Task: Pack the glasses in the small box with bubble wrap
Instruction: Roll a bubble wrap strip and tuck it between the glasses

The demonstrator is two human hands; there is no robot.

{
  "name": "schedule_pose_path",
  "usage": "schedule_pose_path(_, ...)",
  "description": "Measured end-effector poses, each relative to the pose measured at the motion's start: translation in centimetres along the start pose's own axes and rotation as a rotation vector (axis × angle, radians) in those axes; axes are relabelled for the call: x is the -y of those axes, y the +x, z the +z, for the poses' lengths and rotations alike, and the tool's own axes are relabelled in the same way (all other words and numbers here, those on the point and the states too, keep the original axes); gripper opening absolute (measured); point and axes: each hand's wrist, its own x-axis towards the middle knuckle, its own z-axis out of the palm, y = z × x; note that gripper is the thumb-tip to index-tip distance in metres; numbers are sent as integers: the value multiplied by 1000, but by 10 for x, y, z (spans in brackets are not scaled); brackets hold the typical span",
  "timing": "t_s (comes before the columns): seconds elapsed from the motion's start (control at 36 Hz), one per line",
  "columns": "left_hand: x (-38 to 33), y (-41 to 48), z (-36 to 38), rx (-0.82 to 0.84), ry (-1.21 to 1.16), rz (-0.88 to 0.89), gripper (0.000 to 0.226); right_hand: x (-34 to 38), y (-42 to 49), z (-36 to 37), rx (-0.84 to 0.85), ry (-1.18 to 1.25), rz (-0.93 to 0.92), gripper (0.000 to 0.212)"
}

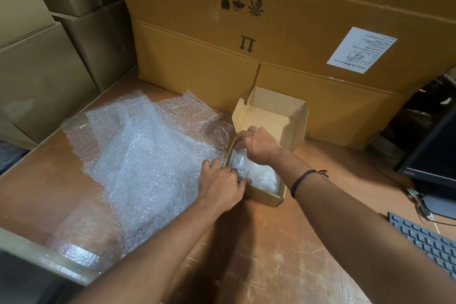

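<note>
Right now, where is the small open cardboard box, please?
In the head view, the small open cardboard box sits right of the clear bubble wrap, before the large cartons.

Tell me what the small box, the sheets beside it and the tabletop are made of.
Small box: plain brown cardboard, matte, with folded flaps. Sheets: clear plastic bubble wrap, glossy, with rows of bubbles. Tabletop: probably wood or laminate, reddish-brown, with worn, scratched pale patches.

Stacked cartons (246, 32) behind a worn wooden table (283, 242).
</note>
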Motion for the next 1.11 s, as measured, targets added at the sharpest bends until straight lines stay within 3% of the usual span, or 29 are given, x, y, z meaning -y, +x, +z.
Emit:
schedule_pose_path(0.11,2,-1,4,12,6,-9,57,4,-4,-3,-49,6,51,47)
schedule_pose_path(0.25,0,-3,8,36,-17,-8,58,9,-10,-1,74,-7,19,52)
schedule_pose_path(0.36,5,-12,11,-98,-28,45,50,12,-12,-2,119,-56,32,52)
schedule_pose_path(0.56,7,-13,1,31,-90,34,51,19,-14,-9,217,-110,59,56)
schedule_pose_path(0.64,13,-13,4,-40,-183,105,44,22,-16,-13,236,-116,98,59)
schedule_pose_path(0.72,31,-28,17,-278,-320,204,35,20,-27,-17,93,-20,225,61)
schedule_pose_path(0.83,68,-56,34,-439,-343,153,27,34,-56,-10,-365,170,385,48)
schedule_pose_path(0.89,89,-68,41,-398,-311,62,27,54,-73,1,-543,301,449,39)
schedule_pose_path(0.97,116,-80,44,-234,-227,-109,40,94,-94,27,-683,435,516,26)
schedule_pose_path(1.06,135,-87,40,-7,-209,-233,69,139,-108,59,-678,524,525,40)
schedule_pose_path(1.11,144,-89,40,79,-193,-243,77,162,-111,81,-573,547,530,38)
